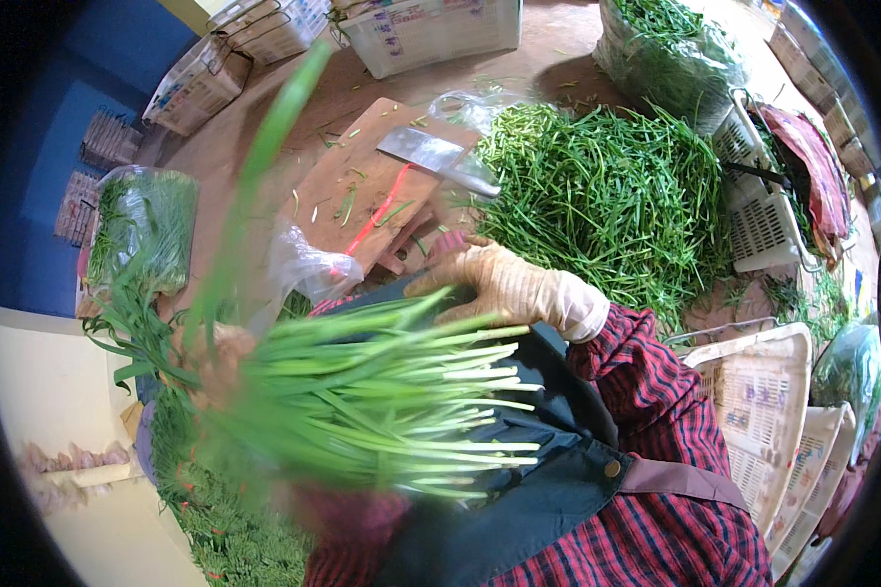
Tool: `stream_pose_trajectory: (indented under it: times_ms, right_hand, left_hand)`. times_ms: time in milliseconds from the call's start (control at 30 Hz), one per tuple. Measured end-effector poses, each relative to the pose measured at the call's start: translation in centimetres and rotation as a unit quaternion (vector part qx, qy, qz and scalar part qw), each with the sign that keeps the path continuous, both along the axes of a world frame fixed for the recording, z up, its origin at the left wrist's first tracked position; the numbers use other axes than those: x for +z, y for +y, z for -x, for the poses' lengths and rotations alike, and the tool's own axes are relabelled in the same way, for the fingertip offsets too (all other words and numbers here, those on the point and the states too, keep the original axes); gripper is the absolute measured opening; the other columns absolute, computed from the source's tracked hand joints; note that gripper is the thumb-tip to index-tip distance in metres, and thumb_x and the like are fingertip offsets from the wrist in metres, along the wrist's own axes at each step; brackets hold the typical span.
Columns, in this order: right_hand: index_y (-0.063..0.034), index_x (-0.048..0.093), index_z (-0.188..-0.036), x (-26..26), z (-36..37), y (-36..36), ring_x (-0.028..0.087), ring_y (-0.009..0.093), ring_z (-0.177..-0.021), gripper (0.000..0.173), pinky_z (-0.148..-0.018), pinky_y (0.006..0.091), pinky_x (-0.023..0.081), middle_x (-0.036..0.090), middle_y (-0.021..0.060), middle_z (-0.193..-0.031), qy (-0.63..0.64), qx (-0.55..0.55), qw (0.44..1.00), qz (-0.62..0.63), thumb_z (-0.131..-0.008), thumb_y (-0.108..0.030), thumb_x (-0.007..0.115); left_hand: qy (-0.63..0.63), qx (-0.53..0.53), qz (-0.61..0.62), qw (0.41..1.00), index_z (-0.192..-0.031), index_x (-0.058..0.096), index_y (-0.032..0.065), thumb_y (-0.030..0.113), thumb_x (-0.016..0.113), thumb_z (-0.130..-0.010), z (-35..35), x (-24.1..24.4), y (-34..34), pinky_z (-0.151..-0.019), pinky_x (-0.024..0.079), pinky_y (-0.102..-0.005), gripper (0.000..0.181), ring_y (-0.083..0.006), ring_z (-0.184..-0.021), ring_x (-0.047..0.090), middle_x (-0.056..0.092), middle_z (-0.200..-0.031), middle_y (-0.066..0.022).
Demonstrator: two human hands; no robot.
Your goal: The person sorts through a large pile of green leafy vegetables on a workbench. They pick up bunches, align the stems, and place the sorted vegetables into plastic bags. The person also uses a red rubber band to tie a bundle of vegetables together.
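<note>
My left hand (216, 359), blurred by motion, grips a thick bunch of long green stalks (382, 389) that look like garlic chives. Their pale cut ends point right, across my dark apron (514, 455). Leafy tops stick out to the left, and one blurred leaf rises high above the fist. My right hand (484, 282), in a soiled pale glove, hovers at the bunch's upper edge, thumb and fingers apart, seemingly holding nothing. Beyond it, a cleaver (418, 147) lies on a wooden board (323, 198), along with a red tie strip (383, 209) and green scraps.
A loose heap of greens (609, 205) covers the floor right of the board. Tied bundles (227, 513) are stacked at lower left. White plastic crates stand at the back (440, 37) and right (749, 403). A clear bag of greens (675, 66) stands behind the heap.
</note>
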State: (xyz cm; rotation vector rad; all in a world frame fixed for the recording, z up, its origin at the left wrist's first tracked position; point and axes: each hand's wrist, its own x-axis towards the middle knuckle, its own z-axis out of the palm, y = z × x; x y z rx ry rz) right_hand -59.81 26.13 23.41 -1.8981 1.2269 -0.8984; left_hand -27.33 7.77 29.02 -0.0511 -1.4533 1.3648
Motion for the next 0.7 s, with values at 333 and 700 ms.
stream_pose_trajectory:
  times_ms: [333, 700]
  right_hand:
    - [-0.0014, 0.051, -0.128, 0.4, 1.5, 6.4, 0.055, 0.014, -0.108, 0.039, -0.095, 0.0281, 0.044, 0.061, 0.0082, -0.119, -0.398, -0.051, 0.88, -0.254, -0.093, -0.017, 0.057]
    - [-0.005, 0.062, -0.088, 3.5, -0.7, 7.9, 0.041, 0.005, -0.052, 0.021, -0.045, 0.0194, 0.033, 0.047, -0.003, -0.063, -0.368, -0.105, 0.867, -0.318, -0.093, -0.025, 0.057]
  left_hand:
    - [-0.092, 0.285, -0.111, 0.948, -0.105, 0.054, 0.0093, 0.027, 0.053, -0.091, -0.7, 0.8, 0.7, -0.087, 0.042, -0.0382, 0.022, -0.0201, -0.093, 0.055, 0.057, -0.099, -0.0037]
    - [-0.038, -0.395, -0.782, 0.48, -0.133, 0.046, 0.0109, 0.043, 0.042, -0.097, 3.4, 3.7, 5.8, -0.108, 0.033, -0.0422, 0.049, -0.025, -0.123, 0.046, 0.05, -0.132, -0.0079]
